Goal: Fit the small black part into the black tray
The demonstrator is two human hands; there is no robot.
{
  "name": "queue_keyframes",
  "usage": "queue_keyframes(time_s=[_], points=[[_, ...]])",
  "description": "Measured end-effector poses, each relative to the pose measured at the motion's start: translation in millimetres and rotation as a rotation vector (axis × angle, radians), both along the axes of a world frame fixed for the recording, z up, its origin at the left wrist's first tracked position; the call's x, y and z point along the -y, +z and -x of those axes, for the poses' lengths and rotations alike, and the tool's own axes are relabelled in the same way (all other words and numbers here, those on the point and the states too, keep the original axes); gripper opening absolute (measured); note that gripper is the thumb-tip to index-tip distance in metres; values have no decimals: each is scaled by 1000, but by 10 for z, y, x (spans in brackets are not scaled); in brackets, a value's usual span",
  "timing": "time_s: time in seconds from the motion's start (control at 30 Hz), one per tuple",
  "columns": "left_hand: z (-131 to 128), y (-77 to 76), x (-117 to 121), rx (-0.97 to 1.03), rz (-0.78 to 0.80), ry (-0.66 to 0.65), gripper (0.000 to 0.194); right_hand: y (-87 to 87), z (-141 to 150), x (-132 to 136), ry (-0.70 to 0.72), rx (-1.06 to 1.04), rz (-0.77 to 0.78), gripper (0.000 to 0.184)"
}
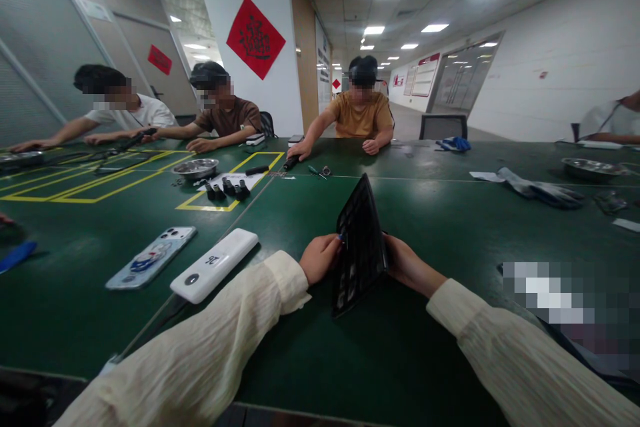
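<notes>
Above the near part of the green table I hold a thin black panel (361, 247) tilted steeply, nearly on edge. A grid of small cells shows on its left-facing side. My left hand (320, 259) is closed at its left edge, thumb and fingers together. A tiny blue spot shows at the fingertips; I cannot make out what it is. My right hand (411, 265) grips the panel from the right, with its fingers mostly hidden behind it. To the left of my left forearm lie a white power bank (215, 265) and a phone in a patterned case (151, 258).
Farther off are a metal bowl (195, 168), several black cylindrical parts (227, 189) and a small screwdriver (317, 171). Gloves (540, 188) and another bowl (593, 169) lie at the right. Co-workers sit around the green table (430, 210).
</notes>
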State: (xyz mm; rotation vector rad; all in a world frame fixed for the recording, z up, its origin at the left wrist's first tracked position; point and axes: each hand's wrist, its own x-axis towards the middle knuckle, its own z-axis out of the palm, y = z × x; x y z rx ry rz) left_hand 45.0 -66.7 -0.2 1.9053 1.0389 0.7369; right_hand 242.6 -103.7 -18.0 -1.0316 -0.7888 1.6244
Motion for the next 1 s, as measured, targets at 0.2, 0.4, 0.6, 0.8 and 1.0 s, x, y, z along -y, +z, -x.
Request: queue_keyframes(time_s=[0.2,0.4,0.6,0.8,1.0], points=[[-10,4,-7,-23,-49,-24,31,6,14,2,-22,0,18,23],[-6,46,26,-104,-192,27,26,69,49,34,-43,-7,16,23],[7,61,24,-178,-258,9,30,57,42,23,-71,3,33,20],[9,42,6,-187,-293,4,32,91,51,34,-100,-3,32,20],[18,51,15,-220,-286,21,37,120,54,44,-110,-2,42,22]])
